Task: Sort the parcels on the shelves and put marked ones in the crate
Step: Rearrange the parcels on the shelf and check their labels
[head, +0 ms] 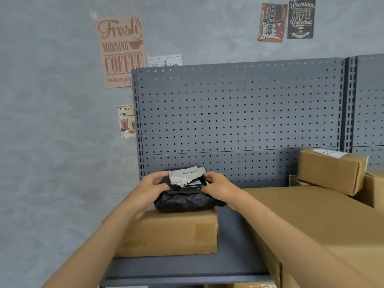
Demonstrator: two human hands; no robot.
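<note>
Perforated grey shelf [239, 121], crinkled black parcel [182, 200] gripped, left hand [153, 186], right hand [218, 183]

Looks like a shop stockroom or back-of-cafe storage area: grey metal retail shelving [187, 265] with a perforated pegboard back panel [239, 113], loaded with brown cardboard boxes [170, 231] and a black poly mailer [182, 199] bearing a torn label. Grey plaster wall [52, 121] carries coffee-themed posters [121, 51], incl. "Fresh Morning Coffee" and "Premium Coffee Collection".
</note>
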